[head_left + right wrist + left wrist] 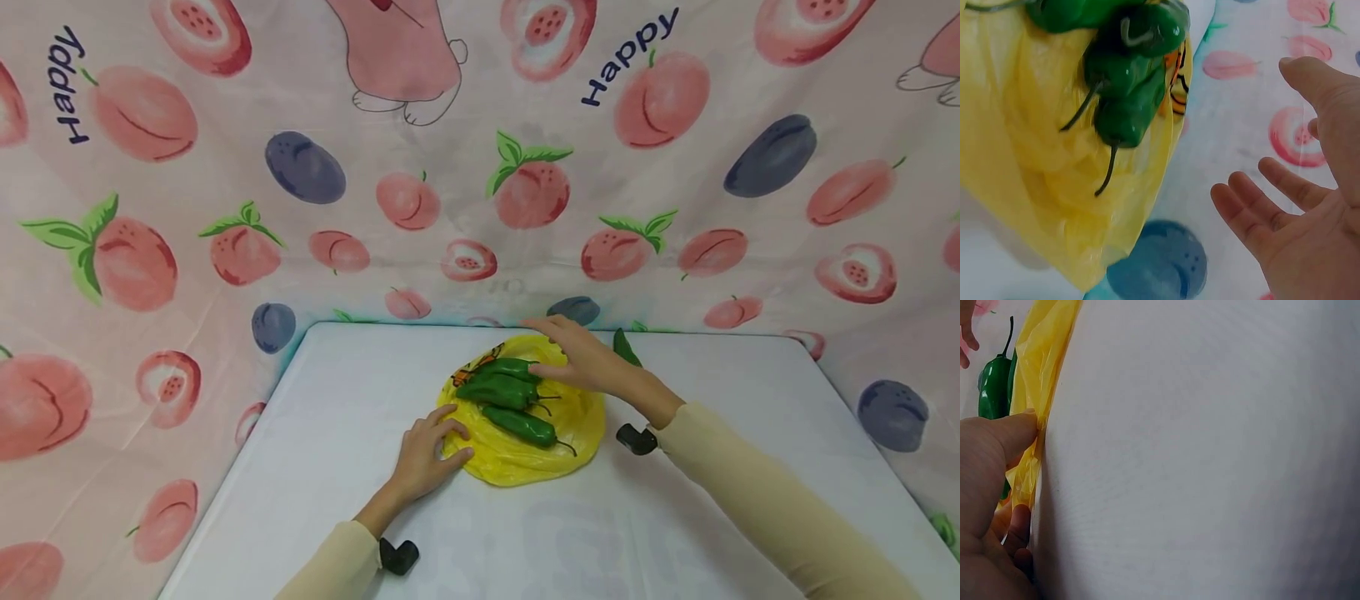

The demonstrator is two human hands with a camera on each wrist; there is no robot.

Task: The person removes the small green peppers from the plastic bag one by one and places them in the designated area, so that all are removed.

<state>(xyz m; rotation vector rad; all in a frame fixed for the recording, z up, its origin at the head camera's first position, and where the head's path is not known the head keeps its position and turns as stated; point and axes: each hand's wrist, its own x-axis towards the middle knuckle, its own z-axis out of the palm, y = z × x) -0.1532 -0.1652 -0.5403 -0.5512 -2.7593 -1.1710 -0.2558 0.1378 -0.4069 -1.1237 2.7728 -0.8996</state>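
Several green chili peppers (522, 426) with thin stems lie on a flattened yellow plastic bag (517, 471), which has an orange and black print at its far left edge. My left hand (427, 454) is at the bag's near left side, thumb and fingers curved and apart. In the left wrist view its thumb touches the bag's edge (1038, 369), beside a pepper (994, 387). Above the bag's far right part is my right hand (581, 354), fingers spread. The right wrist view shows that hand (1304, 244) holding nothing, apart from the peppers (1125, 115).
The bag lies on a white table (360, 375). Behind the right wrist, a green pointed thing (625, 348) is partly hidden near the table's far edge. A fruit-printed cloth (450, 150) hangs behind. Small black devices (399, 557) sit at both wrists.
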